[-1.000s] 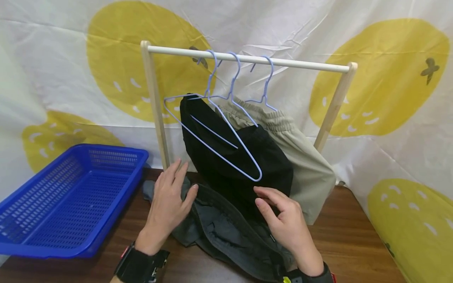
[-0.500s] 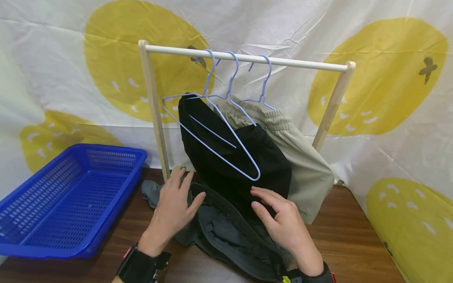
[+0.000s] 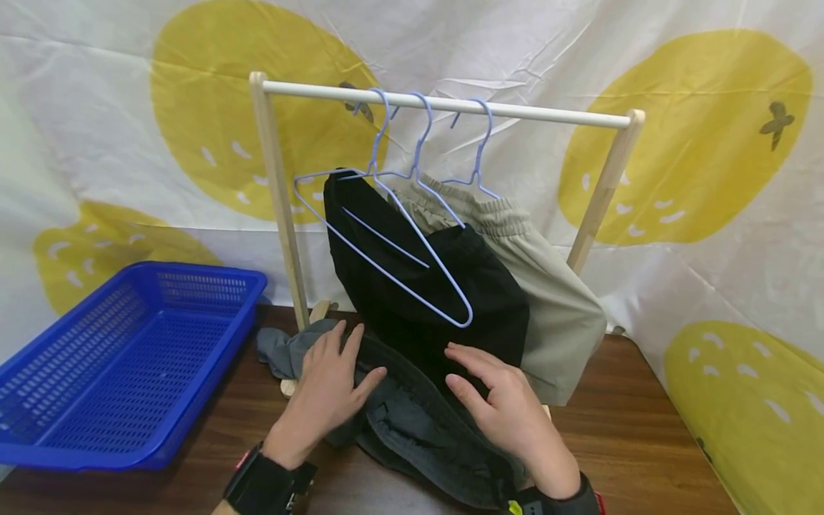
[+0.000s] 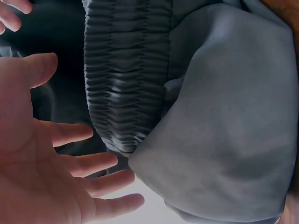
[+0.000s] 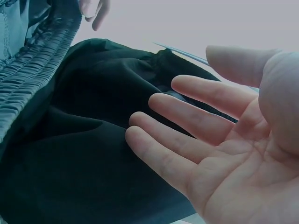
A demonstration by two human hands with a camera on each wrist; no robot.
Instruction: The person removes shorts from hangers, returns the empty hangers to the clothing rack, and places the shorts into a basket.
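Dark grey shorts (image 3: 425,436) with a gathered elastic waistband (image 4: 126,74) lie in a loose heap on the table, waist opening showing. My left hand (image 3: 327,386) is over their left part, fingers spread and nothing held. Above their right part is my right hand (image 3: 511,411), its fingers extended, with the palm bare in the right wrist view. Just beyond the hands, black shorts (image 3: 412,286) hang from a blue hanger. In front of them a bare blue hanger (image 3: 444,275) dangles from the rail. Beige shorts (image 3: 553,315) hang behind on another hanger.
A small clothes rack with a white rail (image 3: 547,112) and wooden legs (image 3: 599,204) stands at the back of the wooden table (image 3: 644,443). To the left sits a blue plastic basket (image 3: 148,458). A white cloth with yellow prints (image 3: 682,136) covers the wall behind.
My left hand has moved right and slightly down over the dark grey shorts, uncovering the rack's foot. My right hand has shifted a little left. The hanging shorts stay in place.
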